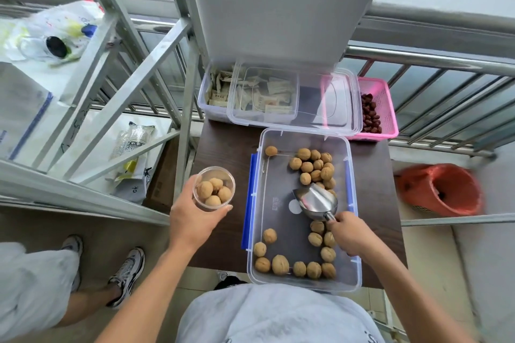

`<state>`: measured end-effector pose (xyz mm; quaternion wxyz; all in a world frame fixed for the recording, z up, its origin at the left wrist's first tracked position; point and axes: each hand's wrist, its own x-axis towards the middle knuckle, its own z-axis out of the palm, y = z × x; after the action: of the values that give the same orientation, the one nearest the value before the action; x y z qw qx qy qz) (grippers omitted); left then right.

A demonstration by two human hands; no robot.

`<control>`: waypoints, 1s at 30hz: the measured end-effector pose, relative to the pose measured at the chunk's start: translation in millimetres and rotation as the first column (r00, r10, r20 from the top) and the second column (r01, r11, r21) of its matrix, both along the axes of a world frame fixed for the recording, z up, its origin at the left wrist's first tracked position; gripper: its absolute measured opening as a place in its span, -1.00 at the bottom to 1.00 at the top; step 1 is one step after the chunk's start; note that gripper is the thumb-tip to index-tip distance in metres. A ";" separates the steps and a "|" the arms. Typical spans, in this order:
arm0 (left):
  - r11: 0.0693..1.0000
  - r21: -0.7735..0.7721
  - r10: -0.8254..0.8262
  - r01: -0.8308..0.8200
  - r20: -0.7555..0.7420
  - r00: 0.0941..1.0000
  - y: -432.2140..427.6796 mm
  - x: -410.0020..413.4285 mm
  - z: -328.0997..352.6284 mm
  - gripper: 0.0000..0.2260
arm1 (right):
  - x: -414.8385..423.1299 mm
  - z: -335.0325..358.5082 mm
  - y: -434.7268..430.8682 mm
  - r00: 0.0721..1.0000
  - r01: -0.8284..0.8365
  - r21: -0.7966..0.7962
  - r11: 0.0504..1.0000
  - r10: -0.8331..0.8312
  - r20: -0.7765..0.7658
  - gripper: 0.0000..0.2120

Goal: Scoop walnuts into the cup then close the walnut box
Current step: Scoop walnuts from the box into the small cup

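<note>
The walnuts (315, 172) lie scattered in the open walnut box (302, 209) on the dark worktop (223, 147), one cluster along the far right wall and a row along the near edge, the middle bare; four more already sit in the clear cup (214, 189), which the left hand (195, 220) grips around its base just left of the box; the right hand (348, 234) is clenched on the handle of the metal scoop (316, 200), whose empty bowl rests low in the box with its mouth toward the far cluster; to do this step well, I judge the scoop should slide flat along the floor under that cluster and trap a few nuts against the wall, then lift level, with the cup brought over the box rim so strays fall back in; the clear lid (326, 100) lies beyond, over a tub of sachets (220, 92) and a pink basket (381, 108), ready for closing later
</note>
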<state>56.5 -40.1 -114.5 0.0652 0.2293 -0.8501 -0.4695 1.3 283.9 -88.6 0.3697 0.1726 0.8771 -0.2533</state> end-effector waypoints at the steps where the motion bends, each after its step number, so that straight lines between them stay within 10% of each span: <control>1: 1.000 0.003 -0.002 0.002 0.010 1.000 1.1 0.7 -1.1 -0.22 | -0.6 -4.0 -1.8 1.000 0.003 -0.010 1.000 -0.003 -0.012 -0.79; 30: 0.996 0.066 -0.061 0.053 0.127 0.990 7.1 6.4 -11.7 -0.25 | -61.2 -38.7 -51.8 0.983 -0.104 0.083 0.991 0.115 -0.143 -0.73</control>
<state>63.0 -32.9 -126.2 -0.0107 0.2368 -0.8437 -0.4817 -59.9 232.0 -127.3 0.3105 0.1188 0.9191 -0.2116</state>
